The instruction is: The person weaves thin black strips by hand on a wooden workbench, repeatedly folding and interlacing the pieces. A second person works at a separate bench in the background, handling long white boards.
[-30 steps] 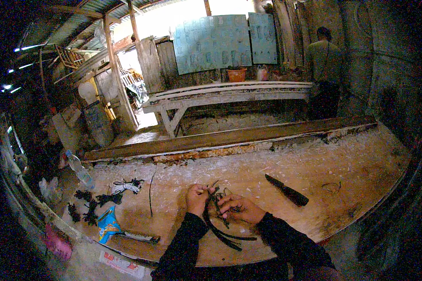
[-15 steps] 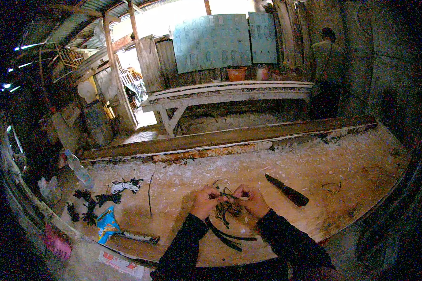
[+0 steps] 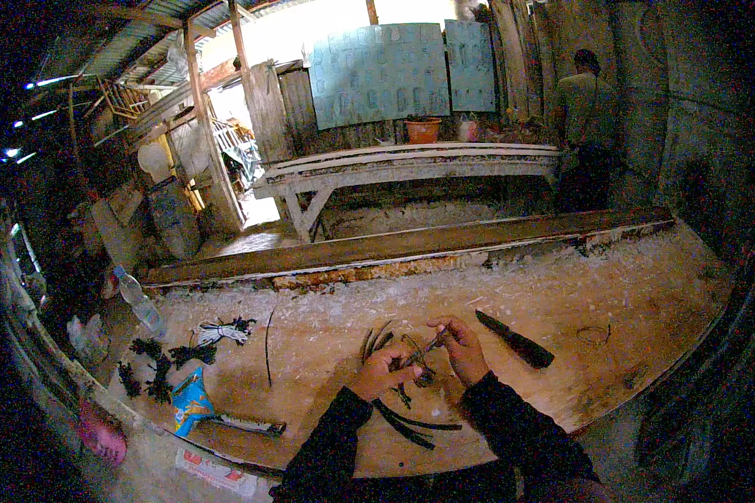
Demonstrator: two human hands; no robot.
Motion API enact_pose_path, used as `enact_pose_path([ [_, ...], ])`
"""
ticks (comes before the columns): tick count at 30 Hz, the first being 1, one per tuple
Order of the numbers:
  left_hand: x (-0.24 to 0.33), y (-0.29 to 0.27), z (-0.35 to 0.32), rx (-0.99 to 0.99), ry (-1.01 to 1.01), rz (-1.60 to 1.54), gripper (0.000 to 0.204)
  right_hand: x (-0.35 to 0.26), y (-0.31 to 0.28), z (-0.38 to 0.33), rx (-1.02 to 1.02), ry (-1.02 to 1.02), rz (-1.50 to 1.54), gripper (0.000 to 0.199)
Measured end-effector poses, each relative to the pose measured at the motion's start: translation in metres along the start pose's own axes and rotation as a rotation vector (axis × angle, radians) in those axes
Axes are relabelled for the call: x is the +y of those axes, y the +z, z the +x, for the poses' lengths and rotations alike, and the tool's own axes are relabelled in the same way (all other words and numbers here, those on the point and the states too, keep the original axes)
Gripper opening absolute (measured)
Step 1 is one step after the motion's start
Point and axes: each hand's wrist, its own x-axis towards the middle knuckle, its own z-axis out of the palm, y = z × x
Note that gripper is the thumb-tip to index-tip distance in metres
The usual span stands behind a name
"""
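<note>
In the lower centre of the frame, a thin dark strand (image 3: 430, 344) stretches between the person's two hands, just above the tabletop (image 3: 310, 318). The left hand (image 3: 377, 373) has its thumb and fingers closed together, pinching the strand's lower end. The right hand (image 3: 463, 348), slightly higher, pinches the upper end between thumb and fingertips. A small dark tangle (image 3: 425, 377) sits below the strand, between the hands. Several dark strips (image 3: 404, 428) show above and below the left hand; whether that grip also takes them in, I cannot tell.

Right of the hands lies a dark knife (image 3: 516, 341), slanting down to the right, and farther right a thin loop (image 3: 594, 335). Left of the hands is a single long thin strip (image 3: 270, 348), nearly upright in the frame. Toward the lower left, a cutter (image 3: 247, 426) touches or nearly touches a blue packet (image 3: 192, 402). Above the packet are dark bundles (image 3: 159, 386) and a white cord bundle (image 3: 222, 334), with a clear bottle (image 3: 140, 303) near the left edge of the tabletop. In the upper right, another person (image 3: 583, 117) stands facing away, near an orange bucket (image 3: 423, 131) on a long bench (image 3: 411, 170).
</note>
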Motion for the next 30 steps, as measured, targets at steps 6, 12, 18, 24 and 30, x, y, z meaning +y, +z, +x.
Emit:
enact_pose_path([
  [6,0.011,-0.007,0.002,0.507,-0.047,0.14,0.015,-0.001,0.001,-0.001,-0.019,-0.178,-0.04,0.012],
  [12,0.022,-0.014,0.003,0.726,-0.128,-0.169,0.015,-0.03,0.011,-0.016,-0.251,-0.161,-0.085,0.01],
  [18,0.003,-0.016,0.006,0.792,-0.107,-0.219,0.015,-0.041,0.019,-0.02,-0.569,-0.072,-0.225,0.016],
  [24,-0.018,-0.022,0.006,0.705,-0.088,-0.278,0.012,-0.042,0.021,-0.021,-0.588,-0.09,-0.159,0.018],
  [30,-0.02,-0.021,0.007,0.554,-0.009,-0.222,0.008,-0.044,0.016,-0.021,-0.511,0.029,-0.131,0.01],
])
